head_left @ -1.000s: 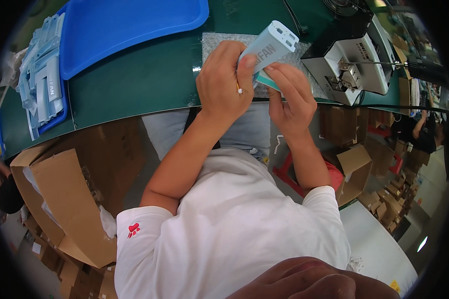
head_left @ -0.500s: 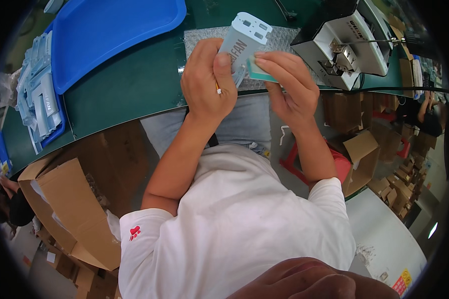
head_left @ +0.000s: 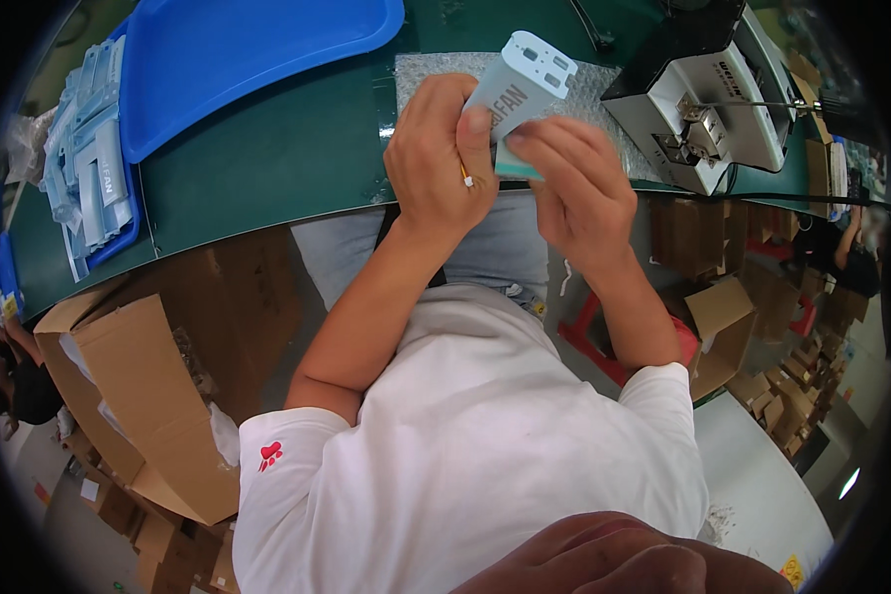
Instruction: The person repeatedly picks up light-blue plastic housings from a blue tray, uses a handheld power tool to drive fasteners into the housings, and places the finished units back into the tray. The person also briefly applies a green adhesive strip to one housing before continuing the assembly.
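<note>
Near one o'clock above the bench (head_left: 267, 148), the left grip (head_left: 438, 163) is clasping a light-blue casing (head_left: 521, 87), apparently for steadiness; at the casing's six o'clock, the right grip (head_left: 584, 188) is pinching a teal-edged piece (head_left: 515, 166), seemingly for finer control.

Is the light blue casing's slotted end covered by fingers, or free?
Free: the casing shows its openings, clear of left hand and right hand.

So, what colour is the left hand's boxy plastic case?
The boxy plastic case is pale blue, clearest in head view.
</note>
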A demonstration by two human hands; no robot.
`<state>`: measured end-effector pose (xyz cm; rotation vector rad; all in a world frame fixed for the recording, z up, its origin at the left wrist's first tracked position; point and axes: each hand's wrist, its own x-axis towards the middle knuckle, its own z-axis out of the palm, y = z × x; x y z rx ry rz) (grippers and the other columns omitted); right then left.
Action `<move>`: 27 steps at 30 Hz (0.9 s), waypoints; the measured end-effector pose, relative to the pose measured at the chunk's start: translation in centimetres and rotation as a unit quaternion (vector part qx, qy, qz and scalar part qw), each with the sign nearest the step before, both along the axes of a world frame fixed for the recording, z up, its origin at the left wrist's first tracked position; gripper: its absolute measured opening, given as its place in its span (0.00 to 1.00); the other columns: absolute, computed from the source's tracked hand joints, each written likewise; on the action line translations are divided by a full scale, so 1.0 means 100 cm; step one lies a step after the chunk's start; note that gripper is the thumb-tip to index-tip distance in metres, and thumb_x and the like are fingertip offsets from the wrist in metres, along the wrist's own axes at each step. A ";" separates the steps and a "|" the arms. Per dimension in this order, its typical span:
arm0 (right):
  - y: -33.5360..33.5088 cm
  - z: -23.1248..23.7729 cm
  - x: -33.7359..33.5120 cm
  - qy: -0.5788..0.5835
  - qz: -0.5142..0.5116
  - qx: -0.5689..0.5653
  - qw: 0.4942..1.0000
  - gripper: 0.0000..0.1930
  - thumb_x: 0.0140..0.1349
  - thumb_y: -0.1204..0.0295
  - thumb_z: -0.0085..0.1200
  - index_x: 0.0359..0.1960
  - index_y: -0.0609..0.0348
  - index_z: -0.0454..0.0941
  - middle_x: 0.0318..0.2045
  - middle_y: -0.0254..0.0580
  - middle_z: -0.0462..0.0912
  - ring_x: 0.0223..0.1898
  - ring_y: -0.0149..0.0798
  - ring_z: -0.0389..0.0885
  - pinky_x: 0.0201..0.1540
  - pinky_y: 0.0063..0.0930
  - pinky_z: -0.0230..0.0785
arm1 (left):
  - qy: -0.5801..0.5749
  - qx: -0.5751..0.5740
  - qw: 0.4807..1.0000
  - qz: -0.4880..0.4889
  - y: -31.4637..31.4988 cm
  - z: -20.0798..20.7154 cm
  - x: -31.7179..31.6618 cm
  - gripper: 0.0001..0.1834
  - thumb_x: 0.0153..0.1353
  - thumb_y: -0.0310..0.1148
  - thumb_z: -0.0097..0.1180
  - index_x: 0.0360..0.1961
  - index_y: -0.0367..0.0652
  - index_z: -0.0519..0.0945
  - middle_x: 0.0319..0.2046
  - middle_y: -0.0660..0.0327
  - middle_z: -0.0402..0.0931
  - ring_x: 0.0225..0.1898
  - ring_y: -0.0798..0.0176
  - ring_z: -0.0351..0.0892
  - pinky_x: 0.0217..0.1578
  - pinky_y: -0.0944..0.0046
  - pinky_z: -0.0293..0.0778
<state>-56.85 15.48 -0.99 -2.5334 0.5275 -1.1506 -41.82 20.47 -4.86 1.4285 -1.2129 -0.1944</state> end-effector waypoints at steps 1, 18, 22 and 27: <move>-0.001 0.000 0.000 -0.002 0.000 -0.002 1.000 0.17 0.49 0.85 0.62 0.43 0.66 0.84 0.42 0.47 0.86 0.43 0.51 0.84 0.44 0.38 0.78 | -0.001 0.000 1.000 0.003 0.000 0.000 0.000 0.19 0.77 0.42 0.43 0.37 0.38 0.77 0.32 0.53 0.78 0.32 0.44 0.78 0.32 0.52 0.73; -0.007 -0.009 0.001 -0.028 -0.009 -0.013 0.999 0.20 0.47 0.89 0.60 0.45 0.66 0.84 0.42 0.47 0.86 0.42 0.51 0.84 0.44 0.36 0.78 | -0.010 -0.013 1.000 0.004 0.001 -0.004 -0.001 0.16 0.76 0.38 0.44 0.38 0.36 0.78 0.34 0.51 0.78 0.32 0.44 0.78 0.33 0.51 0.73; -0.012 -0.007 -0.001 -0.033 -0.015 0.021 0.999 0.16 0.53 0.87 0.63 0.45 0.65 0.84 0.43 0.47 0.86 0.42 0.50 0.85 0.46 0.35 0.79 | -0.006 -0.012 1.000 0.004 -0.001 -0.004 -0.001 0.22 0.79 0.41 0.38 0.36 0.36 0.76 0.31 0.52 0.75 0.29 0.47 0.75 0.30 0.53 0.69; -0.011 -0.011 -0.014 -0.170 -0.063 0.264 0.947 0.11 0.60 0.81 0.66 0.45 0.61 0.84 0.44 0.46 0.87 0.43 0.48 0.85 0.50 0.34 0.78 | -0.015 -0.027 1.000 0.005 -0.001 -0.001 -0.001 0.28 0.81 0.44 0.30 0.33 0.34 0.75 0.26 0.54 0.70 0.26 0.53 0.70 0.28 0.58 0.65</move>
